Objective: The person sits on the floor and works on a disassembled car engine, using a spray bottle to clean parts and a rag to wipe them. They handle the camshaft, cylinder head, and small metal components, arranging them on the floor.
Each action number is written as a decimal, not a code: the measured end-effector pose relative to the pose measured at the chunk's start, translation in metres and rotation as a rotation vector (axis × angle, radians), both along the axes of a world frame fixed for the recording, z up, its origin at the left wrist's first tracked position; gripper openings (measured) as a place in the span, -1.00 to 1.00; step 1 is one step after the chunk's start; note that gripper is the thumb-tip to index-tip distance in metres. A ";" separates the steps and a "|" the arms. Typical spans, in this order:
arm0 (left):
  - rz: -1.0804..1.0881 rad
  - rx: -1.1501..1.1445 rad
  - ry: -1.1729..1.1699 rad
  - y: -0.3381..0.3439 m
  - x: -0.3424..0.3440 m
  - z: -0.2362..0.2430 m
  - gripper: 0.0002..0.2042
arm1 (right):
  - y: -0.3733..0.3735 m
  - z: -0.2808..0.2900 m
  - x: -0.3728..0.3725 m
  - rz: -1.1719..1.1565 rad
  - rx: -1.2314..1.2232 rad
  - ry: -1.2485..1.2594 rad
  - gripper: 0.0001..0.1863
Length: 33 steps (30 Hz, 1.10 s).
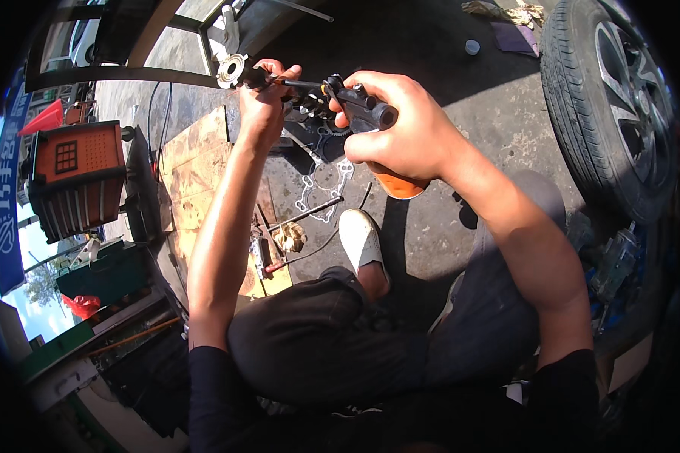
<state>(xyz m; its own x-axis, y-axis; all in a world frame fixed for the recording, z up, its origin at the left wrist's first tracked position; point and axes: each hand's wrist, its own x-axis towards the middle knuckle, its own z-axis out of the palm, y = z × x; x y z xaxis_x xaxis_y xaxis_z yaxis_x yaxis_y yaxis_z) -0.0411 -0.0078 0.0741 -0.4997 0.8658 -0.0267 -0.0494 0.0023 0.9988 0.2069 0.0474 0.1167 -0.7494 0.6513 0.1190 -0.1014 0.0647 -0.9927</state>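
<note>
My left hand (263,102), at the upper middle, is closed around a dark part. At the part's left end sits a pale metal ring (233,71) with a round hole. My right hand (400,124) grips a black hand-held tool (366,112) with a round rear end. A slim dark rod bridges the gap between the tool and my left hand; where it ends is hidden by the fingers. Beneath the right hand shows an orange rounded piece (400,185), which seems to belong to the tool. The tool's exact kind cannot be made out.
A flat metal gasket (306,198) lies on the concrete floor below, beside stained cardboard (196,177). At the right stands a wheel with a tyre (574,113). An orange-black cabinet (79,177) is at the left, and a dark metal frame (121,76) crosses the upper left.
</note>
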 end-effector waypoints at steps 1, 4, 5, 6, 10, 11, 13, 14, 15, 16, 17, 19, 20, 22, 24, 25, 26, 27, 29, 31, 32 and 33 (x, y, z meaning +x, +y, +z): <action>-0.088 0.003 -0.059 0.000 -0.004 0.004 -0.78 | 0.000 0.002 0.001 0.011 -0.024 -0.025 -0.67; -0.126 -0.054 0.022 -0.003 -0.014 0.005 -0.73 | -0.001 0.007 0.000 -0.006 -0.001 -0.095 -0.66; -0.120 -0.078 0.055 -0.005 -0.017 0.003 -0.69 | -0.002 0.008 0.000 -0.007 -0.004 -0.137 -0.65; -0.133 0.002 0.071 -0.003 -0.015 0.000 -0.61 | -0.001 0.005 0.000 0.011 -0.009 -0.131 -0.65; -0.329 0.160 -0.136 -0.014 -0.021 0.001 -0.52 | 0.006 -0.004 0.003 0.077 -0.150 -0.095 -0.65; -0.308 0.204 -0.175 -0.013 -0.023 0.001 -0.46 | 0.007 -0.003 0.003 0.093 -0.216 -0.082 -0.65; -0.293 0.175 -0.162 -0.017 -0.027 0.000 -0.46 | 0.006 -0.003 0.000 0.037 -0.056 -0.164 -0.70; -0.287 0.193 -0.146 -0.021 -0.032 -0.003 -0.45 | 0.004 -0.004 -0.002 0.029 -0.071 -0.151 -0.71; -0.278 0.190 -0.189 -0.022 -0.031 -0.001 -0.44 | 0.005 -0.004 -0.002 0.018 -0.079 -0.140 -0.72; -0.290 0.171 -0.183 -0.022 -0.029 0.001 -0.47 | 0.007 -0.005 -0.002 0.040 -0.091 -0.130 -0.70; -0.301 0.153 -0.176 -0.021 -0.027 0.001 -0.50 | 0.007 -0.008 0.000 0.039 -0.098 -0.097 -0.69; -0.163 0.062 -0.006 -0.015 -0.021 0.004 -0.57 | 0.008 -0.012 0.000 0.049 -0.096 -0.022 -0.66; -0.092 0.019 0.078 -0.013 -0.017 0.004 -0.60 | 0.009 -0.014 0.002 0.059 -0.049 0.024 -0.64; 0.038 0.090 0.085 -0.012 -0.007 0.006 -0.65 | 0.008 -0.006 0.002 0.048 -0.036 -0.011 -0.65; 0.108 0.152 0.095 -0.012 -0.003 0.008 -0.67 | 0.006 -0.001 0.001 0.038 -0.043 -0.035 -0.66; 0.106 0.164 0.023 -0.013 -0.002 0.009 -0.67 | 0.005 0.003 0.002 0.056 -0.037 -0.034 -0.66; 0.119 0.159 0.035 -0.013 -0.003 0.011 -0.67 | 0.004 0.009 0.004 0.075 -0.031 -0.033 -0.66; 0.131 0.157 0.044 -0.013 -0.001 0.012 -0.67 | 0.003 0.012 0.006 0.092 -0.023 -0.035 -0.66; 0.217 0.176 0.024 -0.009 0.004 0.012 -0.74 | -0.001 0.010 0.004 0.086 -0.048 0.061 -0.67; 0.278 0.162 0.144 -0.010 0.007 0.013 -0.80 | -0.005 0.004 -0.003 0.020 0.014 0.160 -0.67; 0.313 0.150 0.217 -0.011 0.008 0.013 -0.82 | -0.005 0.004 -0.003 0.026 0.009 0.122 -0.67; 0.354 0.133 0.286 -0.012 0.011 0.013 -0.84 | -0.005 0.005 -0.003 0.033 0.002 0.083 -0.67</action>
<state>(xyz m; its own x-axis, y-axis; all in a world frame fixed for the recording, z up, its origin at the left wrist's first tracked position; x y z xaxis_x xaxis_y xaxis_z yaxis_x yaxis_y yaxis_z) -0.0299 -0.0202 0.0872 -0.7360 0.6273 0.2547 0.2533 -0.0939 0.9628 0.2040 0.0425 0.1217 -0.7577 0.6264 0.1832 -0.1858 0.0621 -0.9806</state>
